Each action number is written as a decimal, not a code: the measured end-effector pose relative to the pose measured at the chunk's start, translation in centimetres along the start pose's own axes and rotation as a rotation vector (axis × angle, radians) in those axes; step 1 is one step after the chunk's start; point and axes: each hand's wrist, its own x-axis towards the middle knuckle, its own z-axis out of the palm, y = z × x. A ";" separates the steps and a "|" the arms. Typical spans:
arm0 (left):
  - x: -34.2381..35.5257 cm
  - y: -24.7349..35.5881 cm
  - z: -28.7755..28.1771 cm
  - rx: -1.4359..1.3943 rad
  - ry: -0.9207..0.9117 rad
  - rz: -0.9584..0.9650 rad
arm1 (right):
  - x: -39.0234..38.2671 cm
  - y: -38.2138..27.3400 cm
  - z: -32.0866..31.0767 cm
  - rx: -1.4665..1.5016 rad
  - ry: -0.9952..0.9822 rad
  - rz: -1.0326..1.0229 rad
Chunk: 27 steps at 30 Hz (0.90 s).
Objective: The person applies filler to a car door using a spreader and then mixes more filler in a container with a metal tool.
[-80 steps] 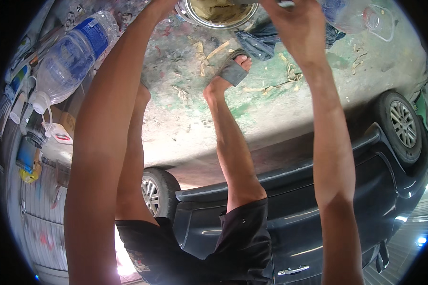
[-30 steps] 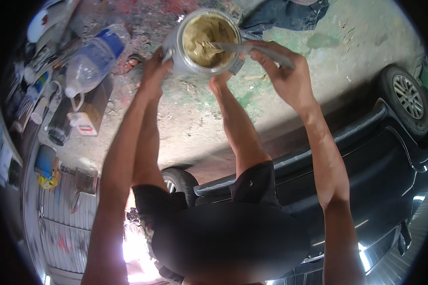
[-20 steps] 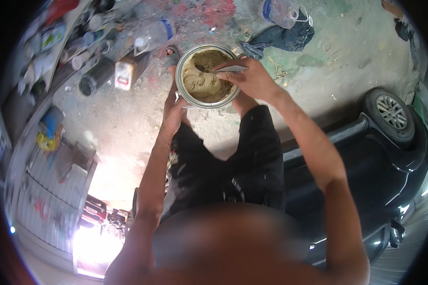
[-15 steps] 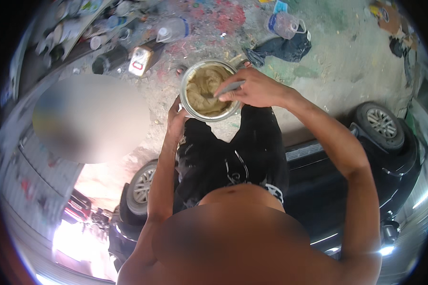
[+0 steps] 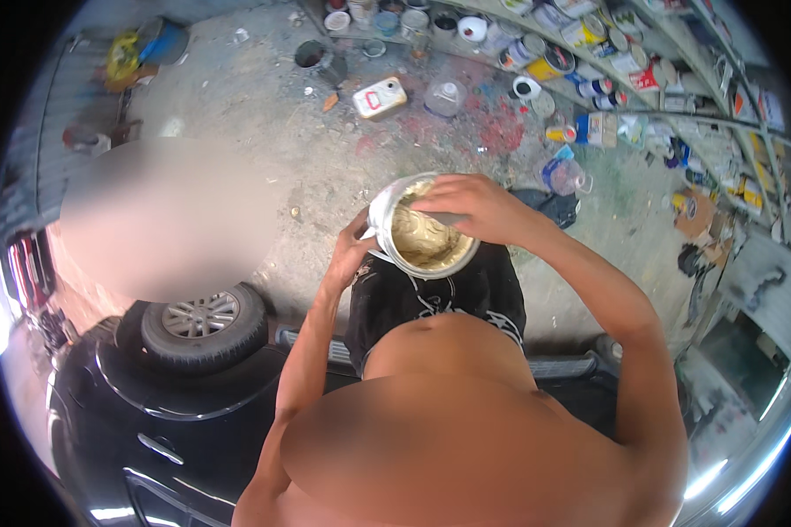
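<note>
A round metal can [image 5: 380, 213] sits tilted toward me above my lap, its open mouth facing up and to the right. Thick beige paste [image 5: 420, 239] coats its inside in smeared ridges. My left hand [image 5: 351, 251] grips the can's left side, the fingers partly hidden behind the wall. Over the can's far right rim, my right hand [image 5: 473, 207] is closed on a grey scraper [image 5: 448, 218], whose flat part shows below the fingers at the mouth. How deep the scraper reaches into the paste is hard to make out.
On the paint-stained floor beyond stand a white rectangular tin [image 5: 380, 97], a clear jug [image 5: 446, 98], another jug [image 5: 562, 175] and a dark bucket [image 5: 319, 61]. Shelves [image 5: 650, 114] hold many cans. A black car [image 5: 193, 413] is close behind me.
My view has swung round, bringing the shelves into sight. The can is now tipped toward me and nearer my body. My right hand has shifted up over the far part of its mouth.
</note>
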 end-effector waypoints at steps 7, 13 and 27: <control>-9.0 -7.7 -12.2 -0.487 0.343 -0.030 | 17.1 -5.8 9.1 0.129 -0.555 0.024; -16.0 -10.0 -18.2 -0.564 0.575 -0.023 | 28.8 -13.2 12.2 0.054 -1.074 -0.148; -17.2 -5.3 -38.9 -0.606 0.826 0.000 | 56.0 -13.6 26.5 0.066 -0.854 -0.553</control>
